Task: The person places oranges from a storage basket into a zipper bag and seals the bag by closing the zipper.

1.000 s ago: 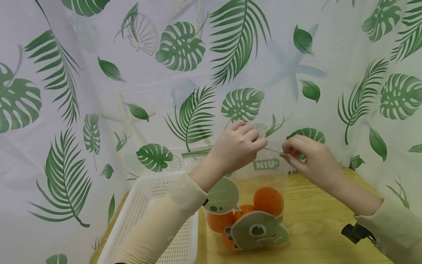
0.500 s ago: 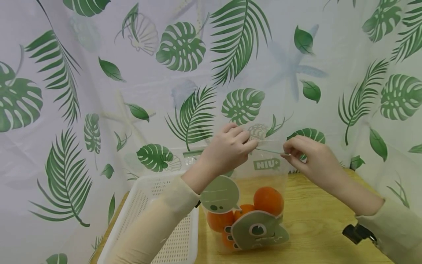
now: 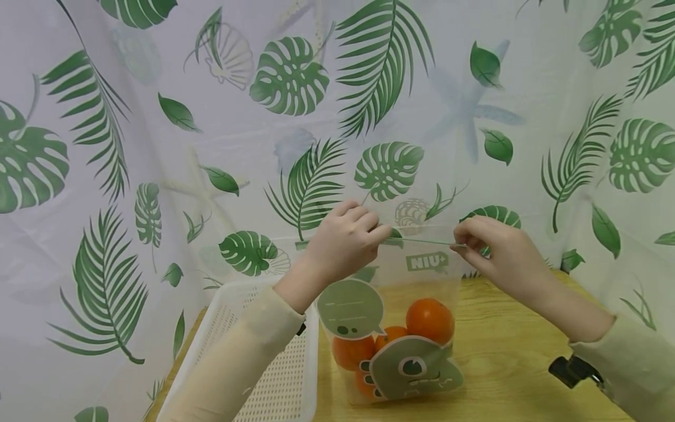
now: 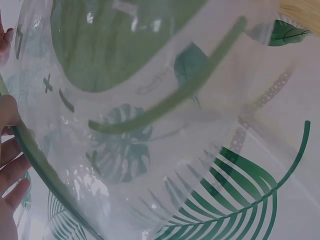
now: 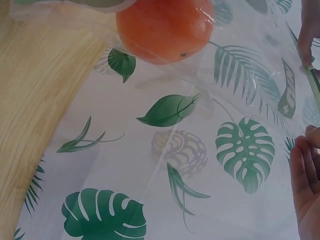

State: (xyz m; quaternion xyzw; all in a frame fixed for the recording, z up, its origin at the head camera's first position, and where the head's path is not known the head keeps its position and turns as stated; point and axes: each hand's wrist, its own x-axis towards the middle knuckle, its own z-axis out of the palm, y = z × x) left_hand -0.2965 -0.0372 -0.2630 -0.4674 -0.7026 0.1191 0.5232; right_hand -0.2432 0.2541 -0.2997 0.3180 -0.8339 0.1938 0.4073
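Observation:
A clear plastic zip bag (image 3: 408, 366) with green cartoon prints and a "NIU+" label stands upright on the table. Several oranges (image 3: 429, 320) show through its lower part. Along its top edge runs a thin green zip strip (image 3: 422, 241). My left hand (image 3: 345, 243) pinches this strip left of the middle, thumb and fingers around it in the left wrist view, where the strip (image 4: 42, 175) curves downward. At the right end of the top edge, my right hand (image 3: 495, 252) pinches the bag's corner between thumb and forefinger. The right wrist view shows one orange (image 5: 165, 30) inside the bag.
To the left of the bag sits a white perforated plastic basket (image 3: 311, 375), partly behind my left sleeve. The wooden table (image 3: 506, 351) extends to the right. A leaf-printed white sheet (image 3: 411, 111) hangs behind and at both sides.
My left hand has slid leftward along the top of the bag, so a longer stretch of green strip shows between the hands. The right hand has stayed at the corner.

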